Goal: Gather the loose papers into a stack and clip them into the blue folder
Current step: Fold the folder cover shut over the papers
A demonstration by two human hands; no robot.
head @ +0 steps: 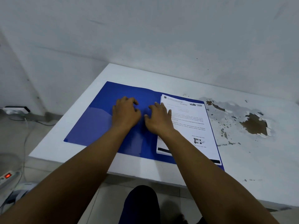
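The desk (pixel 186 167) has bare white room to the right of the blue folder (pixel 90 125), though its paint is peeled in patches there (pixel 255 125); behind it stands the wall (pixel 145 38). The folder's near edge runs close along the desk's front edge, and the desk's left corner lies just beyond the folder's left flap. On the floor at the left we see a power strip (pixel 7 176) with a lit red switch.

The folder lies open and flat. Its left flap is bare; its right half holds the stack of papers (pixel 192 125), printed side up, squared within the folder's right border.

Our left hand (pixel 125 113) rests palm down on the blue flap near the fold, fingers curled and gripping nothing. Our right hand (pixel 159 118) lies flat with fingers spread, holding nothing, its outer side over the stack's left edge. The two hands sit just beside each other.
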